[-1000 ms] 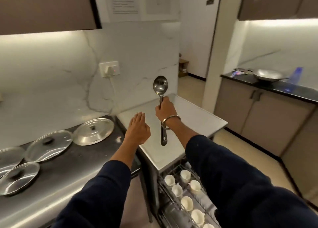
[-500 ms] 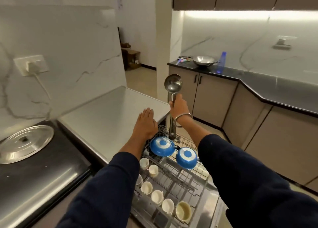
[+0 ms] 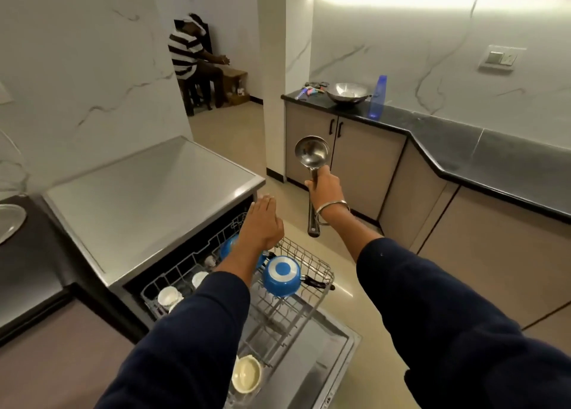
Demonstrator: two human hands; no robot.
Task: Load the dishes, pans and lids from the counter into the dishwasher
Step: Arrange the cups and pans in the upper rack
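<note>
**Steel ladle heads for the open dishwasher**

Steel catches the light as the right hand [image 3: 323, 182] grips a ladle [image 3: 311, 161] by its handle, fingers curled round it just below the bowl, which stands upright and well above the rack. The left hand [image 3: 262, 223] hangs flat and spread over the pulled-out upper rack [image 3: 309, 263], fingers straight, holding nothing.

Placing the ladle well looks a matter of turning it — laying it down along the wire with the bowl facing downward so water drains off, and steering its long handle clear of the pan handle that juts past the rack's edge. The free hand seems ready to steady the rack or shift a pan aside.

In the upper rack, a blue saucepan [image 3: 281, 275] sits upside down, its black handle pointing outward; a second blue pan [image 3: 227, 246] lies behind it, mostly hidden by the left forearm. Pale cups [image 3: 168, 296] stand in a row along the rack's near side — one more cream cup [image 3: 245, 377] shows lower down, by the open door [image 3: 333, 359]. Across the room, a steel bowl [image 3: 347, 93] and blue bottle [image 3: 377, 96] rest on the dark counter [image 3: 463, 143].
</note>
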